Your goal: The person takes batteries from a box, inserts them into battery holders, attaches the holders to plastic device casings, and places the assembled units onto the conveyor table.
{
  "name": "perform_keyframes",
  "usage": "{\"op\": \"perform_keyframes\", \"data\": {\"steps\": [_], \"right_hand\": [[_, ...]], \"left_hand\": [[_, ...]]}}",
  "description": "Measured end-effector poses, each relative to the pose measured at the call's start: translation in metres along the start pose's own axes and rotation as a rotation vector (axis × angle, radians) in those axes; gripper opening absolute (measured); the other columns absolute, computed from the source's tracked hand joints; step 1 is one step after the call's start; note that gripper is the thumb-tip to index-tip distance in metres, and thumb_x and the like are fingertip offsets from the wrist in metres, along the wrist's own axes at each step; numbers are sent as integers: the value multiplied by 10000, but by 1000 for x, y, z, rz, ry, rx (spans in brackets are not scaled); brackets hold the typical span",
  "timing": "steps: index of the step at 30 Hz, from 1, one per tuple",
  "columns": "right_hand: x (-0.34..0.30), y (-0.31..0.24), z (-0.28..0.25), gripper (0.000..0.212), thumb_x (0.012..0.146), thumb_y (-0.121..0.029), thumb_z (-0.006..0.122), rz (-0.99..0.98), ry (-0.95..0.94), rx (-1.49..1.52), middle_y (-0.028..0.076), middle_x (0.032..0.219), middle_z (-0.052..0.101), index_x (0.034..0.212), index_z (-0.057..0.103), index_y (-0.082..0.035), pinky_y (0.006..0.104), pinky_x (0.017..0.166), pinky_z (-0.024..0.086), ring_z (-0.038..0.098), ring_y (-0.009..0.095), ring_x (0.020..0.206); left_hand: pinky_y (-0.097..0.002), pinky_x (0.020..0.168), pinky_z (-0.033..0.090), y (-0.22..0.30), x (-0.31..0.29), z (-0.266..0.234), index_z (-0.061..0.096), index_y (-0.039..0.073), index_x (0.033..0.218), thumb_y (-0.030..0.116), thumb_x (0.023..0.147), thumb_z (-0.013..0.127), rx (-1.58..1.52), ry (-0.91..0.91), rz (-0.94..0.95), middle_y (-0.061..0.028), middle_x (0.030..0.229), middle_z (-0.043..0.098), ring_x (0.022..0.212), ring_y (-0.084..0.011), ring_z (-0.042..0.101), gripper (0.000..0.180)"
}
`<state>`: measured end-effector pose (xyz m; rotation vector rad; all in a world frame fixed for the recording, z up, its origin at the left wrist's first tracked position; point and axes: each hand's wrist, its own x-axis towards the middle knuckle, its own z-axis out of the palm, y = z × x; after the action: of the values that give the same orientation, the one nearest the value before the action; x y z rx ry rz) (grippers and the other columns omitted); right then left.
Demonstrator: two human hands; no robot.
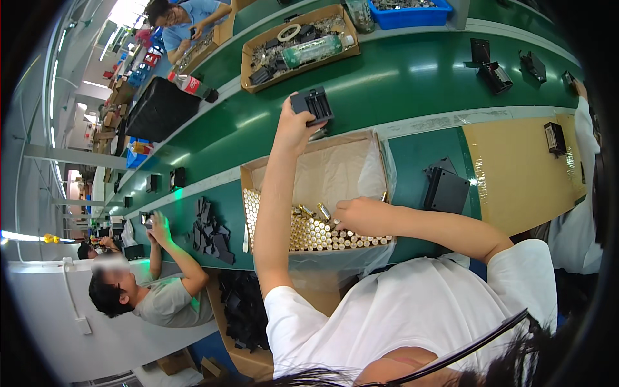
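Note:
My left hand (294, 127) reaches out over the far rim of a cardboard box and grips a black plastic battery case (312, 106). The case's slotted compartment faces up. In the cardboard box (335, 143), lined with clear plastic, many small cylindrical batteries (316, 235) stand packed on end in its near part. Several loose ones lie on top of them. My right hand (358, 217) is down among these, its fingers closed around a battery (324, 211) at the fingertips, partly hidden by the hand. Brown lining paper shows in the box's far part.
Black cases (446, 188) lie right of the box, black plastic pieces (210, 232) left. Beyond runs a green conveyor belt (400, 84) with open cases (495, 76). A parts tray (255, 48) holds a green bottle (313, 51). Co-workers sit at left (171, 300), far left and right.

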<state>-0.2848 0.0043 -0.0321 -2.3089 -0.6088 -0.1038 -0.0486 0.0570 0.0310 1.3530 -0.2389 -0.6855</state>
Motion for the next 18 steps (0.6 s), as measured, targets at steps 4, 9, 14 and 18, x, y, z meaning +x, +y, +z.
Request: {"op": "perform_keyframes", "data": {"steps": [4,9,14,18], "right_hand": [[6,8,-24,225,924,-220,657,186,61,187,198,800,676,880,671,1,420,662,526,635,368,666],[51,45,-121,266,901,-202,650,281,479,134,175,706,681,755,679,18,424,594,482,571,327,560],[89,86,-168,253,856,-195,674,360,482,-72,172,687,680,771,719,39,404,592,500,581,311,554],[111,98,-167,249,843,-191,678,419,264,-47,166,678,683,766,716,42,393,592,508,596,312,558]], "left_hand": [[-478,869,565,-6,1,-1,427,84,1339,-95,799,445,-13,-69,-5,-245,1252,531,1059,-362,598,569],[-459,818,568,4,-4,9,442,98,1334,9,893,491,-2,-68,-37,-204,1214,570,1044,-317,613,452],[-421,776,562,-1,0,31,455,108,1335,176,989,531,-154,-73,-51,-169,1170,598,1009,-273,625,361],[-405,744,564,-8,5,37,456,108,1333,253,1010,567,87,61,-18,-165,1162,597,976,-256,626,371]]}}
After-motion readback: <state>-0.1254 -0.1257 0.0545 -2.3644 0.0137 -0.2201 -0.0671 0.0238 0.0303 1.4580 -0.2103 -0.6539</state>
